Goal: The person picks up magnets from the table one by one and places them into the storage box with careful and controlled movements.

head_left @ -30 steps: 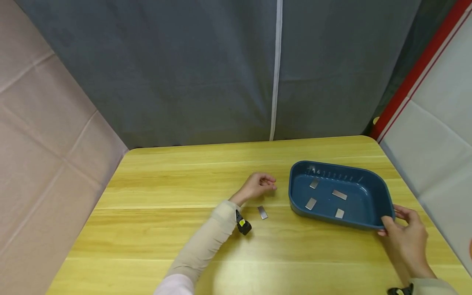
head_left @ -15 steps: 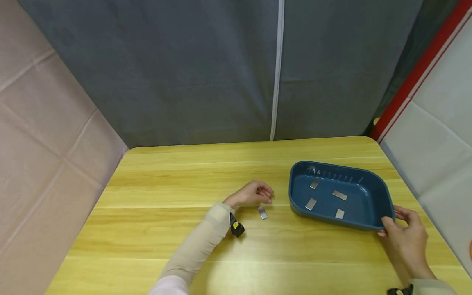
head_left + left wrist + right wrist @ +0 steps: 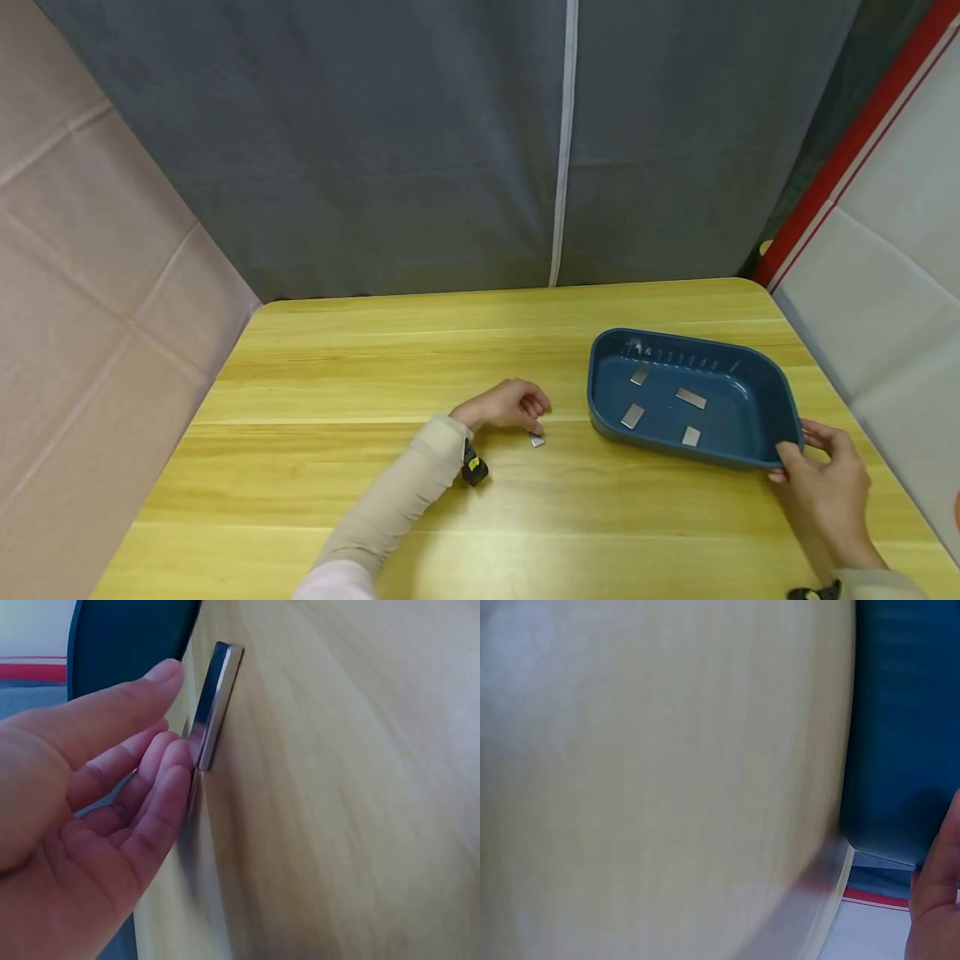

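Note:
A small silver metal block (image 3: 537,442) lies on the wooden table, partly hidden in the head view by the fingers of my left hand (image 3: 510,406). In the left wrist view the fingertips (image 3: 176,757) are right at the lower end of the block (image 3: 217,705), while the thumb stands apart from it. To the right is a dark blue rectangular plastic basin (image 3: 738,425) with several similar metal blocks (image 3: 691,397) spread over its floor. My right hand (image 3: 828,487) grips the basin's near right corner, thumb over the rim and fingers around the outside.
The light wooden table (image 3: 337,367) has rounded far corners. A grey curtain (image 3: 375,167) hangs behind it, a pale panel (image 3: 112,292) stands left, and a white panel with a red edge (image 3: 870,233) stands close on the right.
My left hand has come toward me, down to the loose block, and now covers part of it. The right hand and basin have stayed in place.

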